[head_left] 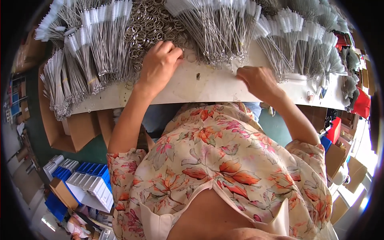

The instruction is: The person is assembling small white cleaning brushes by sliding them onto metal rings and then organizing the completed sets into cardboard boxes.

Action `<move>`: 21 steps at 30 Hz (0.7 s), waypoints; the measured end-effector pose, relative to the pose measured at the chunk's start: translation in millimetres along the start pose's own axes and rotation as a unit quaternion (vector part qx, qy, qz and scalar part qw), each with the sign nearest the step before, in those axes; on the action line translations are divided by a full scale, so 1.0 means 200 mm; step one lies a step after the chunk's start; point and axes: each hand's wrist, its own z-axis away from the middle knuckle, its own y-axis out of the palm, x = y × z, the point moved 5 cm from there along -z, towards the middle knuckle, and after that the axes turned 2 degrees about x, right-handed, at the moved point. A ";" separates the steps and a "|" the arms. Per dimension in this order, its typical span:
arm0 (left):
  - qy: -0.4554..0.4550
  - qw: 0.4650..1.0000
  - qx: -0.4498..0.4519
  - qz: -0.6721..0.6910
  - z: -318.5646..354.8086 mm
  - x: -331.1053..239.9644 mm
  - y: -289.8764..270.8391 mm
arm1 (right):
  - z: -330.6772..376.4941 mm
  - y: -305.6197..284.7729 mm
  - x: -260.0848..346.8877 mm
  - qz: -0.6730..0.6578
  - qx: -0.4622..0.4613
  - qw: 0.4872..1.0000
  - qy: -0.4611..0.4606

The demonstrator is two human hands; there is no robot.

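The heap of metal rings (pixel 158 20) lies on the pale worktop (pixel 180 90) and serves as the reference point. The left hand (pixel 160 60) is at the heap's near right edge, its fingers curled downward and drawn close together; the tips are hidden, so I cannot tell whether they pinch a ring. A few loose rings (pixel 191 58) lie just right of the heap's near end. The right hand (pixel 259 80) is well to the right of the heap, low over the worktop, fingers bent and slightly blurred; whether it grips anything I cannot tell. Directly right of the heap is a thick bundle of wire-stemmed brushes (pixel 220 32), white bristles away from the person and looped ends toward the right hand. More brush bundles (pixel 292 44) spread farther right of the heap, and others (pixel 106 40) stand against its left side. An open cardboard box (pixel 72 132) sits below the worktop, left of and nearer than the heap.
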 end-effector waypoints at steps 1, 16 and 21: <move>0.005 1.000 -0.025 0.006 0.01 0.00 -0.01 | -0.02 -0.02 0.04 -0.120 -0.030 0.992 -0.014; -0.112 0.803 -0.352 0.468 0.08 -0.21 -0.29 | -0.21 -0.41 0.44 -0.593 -0.225 0.765 -0.113; -0.111 0.767 -0.236 0.587 0.06 -0.22 -0.31 | -0.15 -0.46 0.46 -0.396 -0.376 0.817 -0.184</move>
